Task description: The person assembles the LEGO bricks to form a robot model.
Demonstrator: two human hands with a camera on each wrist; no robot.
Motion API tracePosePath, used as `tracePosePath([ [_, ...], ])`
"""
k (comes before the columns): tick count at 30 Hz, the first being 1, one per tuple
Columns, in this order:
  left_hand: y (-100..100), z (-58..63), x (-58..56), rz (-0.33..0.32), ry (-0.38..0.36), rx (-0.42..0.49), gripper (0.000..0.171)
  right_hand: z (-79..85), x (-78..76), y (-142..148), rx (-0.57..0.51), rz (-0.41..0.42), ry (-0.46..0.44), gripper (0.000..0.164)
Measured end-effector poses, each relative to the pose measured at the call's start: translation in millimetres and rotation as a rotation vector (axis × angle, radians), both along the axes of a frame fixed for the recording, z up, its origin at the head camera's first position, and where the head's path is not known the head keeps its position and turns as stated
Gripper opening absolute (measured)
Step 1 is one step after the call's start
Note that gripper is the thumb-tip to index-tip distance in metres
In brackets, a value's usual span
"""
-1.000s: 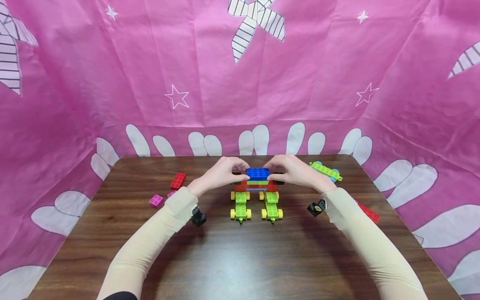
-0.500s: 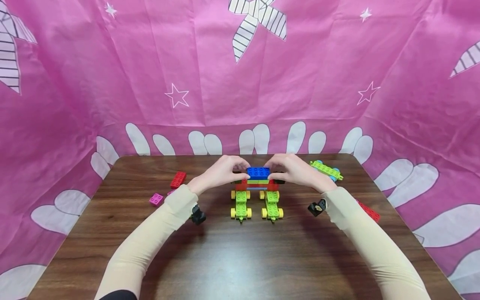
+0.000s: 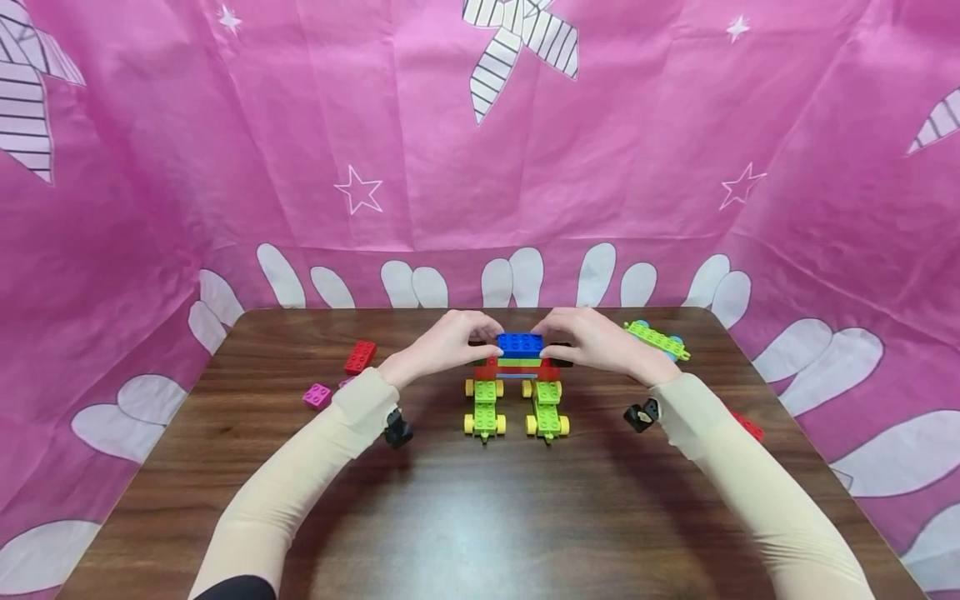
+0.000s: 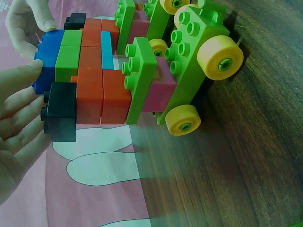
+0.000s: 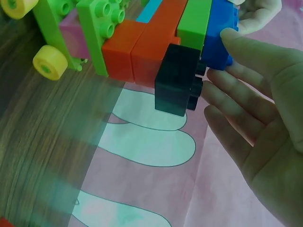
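A blue building brick (image 3: 521, 344) tops a toy brick structure standing on the table. My left hand (image 3: 453, 340) pinches the brick's left end between thumb and fingers, and my right hand (image 3: 585, 340) pinches its right end. Directly under it are light green bricks (image 4: 68, 56). Black bricks (image 5: 175, 82) stick out at both sides, over red bricks (image 4: 90, 94) and a light blue piece (image 4: 107, 49). Purple-pink bricks (image 4: 159, 87) sit lower, between green pieces. Two green wheeled bases (image 3: 485, 412) with yellow wheels (image 4: 220, 57) carry everything.
On the wooden table (image 3: 465, 517), a red brick (image 3: 361, 357) and a pink brick (image 3: 317, 396) lie left of the structure. Back right stands a green wheeled base (image 3: 657, 340) with blue wheels. Another red brick (image 3: 748, 426) shows beside the right sleeve. Pink cloth (image 3: 450, 167) hangs behind.
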State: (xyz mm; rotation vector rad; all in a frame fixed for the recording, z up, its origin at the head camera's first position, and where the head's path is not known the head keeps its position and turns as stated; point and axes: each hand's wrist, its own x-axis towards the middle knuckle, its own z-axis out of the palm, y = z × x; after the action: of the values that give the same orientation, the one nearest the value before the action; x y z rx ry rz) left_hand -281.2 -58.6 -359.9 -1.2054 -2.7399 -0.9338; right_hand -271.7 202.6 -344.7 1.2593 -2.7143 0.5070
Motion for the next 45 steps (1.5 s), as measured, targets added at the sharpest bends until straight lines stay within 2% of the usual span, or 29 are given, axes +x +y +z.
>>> tracePosePath([
  [6,1.3,-1.9,0.9,0.017,0.009,0.009,0.03,3.8,8.3,5.9,0.017,-0.01,-0.025,0.035],
  [11,0.5,-4.7,1.2,0.022,0.018,0.014,0.03,5.0,15.2,17.4,-0.01,-0.028,0.012,0.036],
  [15,0.1,-5.5,1.4,0.019,0.029,0.018,0.031,6.1,21.1,32.8,-0.034,-0.083,0.051,0.035],
  [21,-0.5,-4.9,1.5,0.014,0.036,0.011,0.031,5.7,33.9,60.9,-0.045,-0.218,0.079,0.037],
  [24,-0.8,-4.4,1.7,0.009,0.037,0.008,0.031,0.1,39.6,78.1,-0.033,-0.272,0.099,0.036],
  [30,-1.0,-3.3,2.9,0.01,0.029,0.011,0.03,-17.1,50.1,109.8,-0.001,-0.311,0.11,0.032],
  [35,-0.2,-4.2,2.8,0.004,0.033,0.01,0.03,-31.1,61.3,129.5,0.088,-0.355,0.012,0.034],
  [39,-0.4,-4.8,2.7,-0.002,0.041,0.009,0.031,-41.1,66.8,141.3,0.149,-0.366,-0.038,0.033],
  [45,0.4,-5.3,3.1,0.008,0.027,0.014,0.031,-57.4,73.6,152.0,0.157,-0.345,-0.008,0.03],
])
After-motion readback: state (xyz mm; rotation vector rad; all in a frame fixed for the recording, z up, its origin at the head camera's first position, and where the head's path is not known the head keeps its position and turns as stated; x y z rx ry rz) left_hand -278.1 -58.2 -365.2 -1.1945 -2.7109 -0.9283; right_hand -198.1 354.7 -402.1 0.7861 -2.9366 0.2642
